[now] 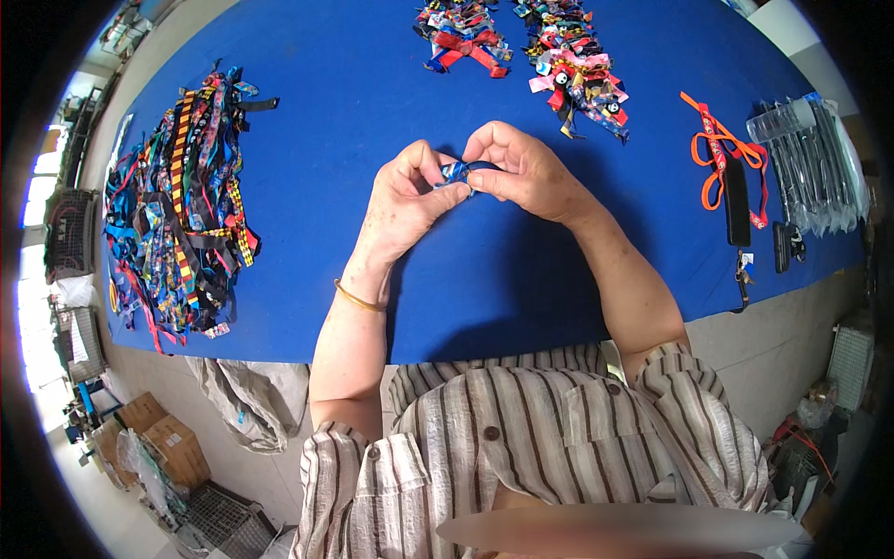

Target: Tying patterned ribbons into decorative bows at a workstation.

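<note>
The left hand (pixel 410 193) and the right hand (pixel 523 175) meet over the blue table (pixel 326 112), and each pinches the same small piece of blue patterned ribbon (pixel 455 171) between thumb and fingers. The ribbon sits right between the two sets of fingertips, bunched up and partly covered by them, so I can't make out from here whether it is knotted. A gold-coloured bangle (pixel 358 297) circles the left wrist.

Well off to the left of the hands lies a big heap of colourful straps (pixel 177 210), some trailing toward the table's near edge. Beyond the hands, near the far side, are two bundles of tied ribbon bits (pixel 466 47) (pixel 570 70), one straight ahead and the other a little to the right. Over on the right of the right hand I see an orange and red strap (pixel 715 140), a black strip (pixel 738 205) touching it, and, farther right, a stack of clear plastic packets (pixel 815 163).
</note>
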Tool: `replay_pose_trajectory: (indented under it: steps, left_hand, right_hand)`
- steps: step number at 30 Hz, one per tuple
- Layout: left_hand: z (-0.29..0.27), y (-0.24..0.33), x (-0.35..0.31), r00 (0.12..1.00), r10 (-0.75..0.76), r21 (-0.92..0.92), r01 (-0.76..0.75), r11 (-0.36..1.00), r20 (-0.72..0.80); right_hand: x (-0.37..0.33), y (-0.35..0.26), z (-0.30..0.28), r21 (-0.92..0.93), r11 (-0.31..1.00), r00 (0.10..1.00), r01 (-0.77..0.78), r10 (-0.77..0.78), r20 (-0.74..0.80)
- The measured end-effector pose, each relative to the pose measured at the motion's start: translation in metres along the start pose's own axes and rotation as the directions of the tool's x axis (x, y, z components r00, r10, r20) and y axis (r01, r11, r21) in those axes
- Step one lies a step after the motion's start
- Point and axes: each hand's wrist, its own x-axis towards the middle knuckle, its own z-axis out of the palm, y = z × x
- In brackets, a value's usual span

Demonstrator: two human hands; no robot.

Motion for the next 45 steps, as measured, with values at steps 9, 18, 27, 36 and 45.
replay_pose_trajectory:
  steps: [9,18,27,36,45]
  left_hand:
    - [0.015,-0.014,0.0,0.967,0.151,0.122,-0.128,0.984,-0.204]
    - [0.024,-0.01,-0.006,0.824,0.534,0.722,-0.252,0.644,-0.189]
    - [0.021,-0.01,-0.004,0.677,0.711,0.813,-0.516,0.272,0.191]
    - [0.021,-0.01,-0.003,0.712,0.663,0.844,-0.486,0.228,0.231]
    - [0.022,-0.005,0.001,0.608,0.771,0.895,-0.429,0.12,0.188]
  right_hand:
    - [0.003,0.006,0.002,0.053,0.998,1.0,0.022,-0.021,-0.009]
    - [0.002,0.009,0.014,-0.069,0.978,0.97,0.199,-0.206,-0.128]
    - [-0.002,-0.012,0.013,0.137,0.98,0.974,-0.143,0.164,-0.155]
    - [-0.002,-0.007,0.001,-0.062,0.989,0.982,-0.132,0.122,-0.143]
    - [0.005,0.003,0.007,-0.107,0.994,0.922,-0.004,-0.038,-0.386]
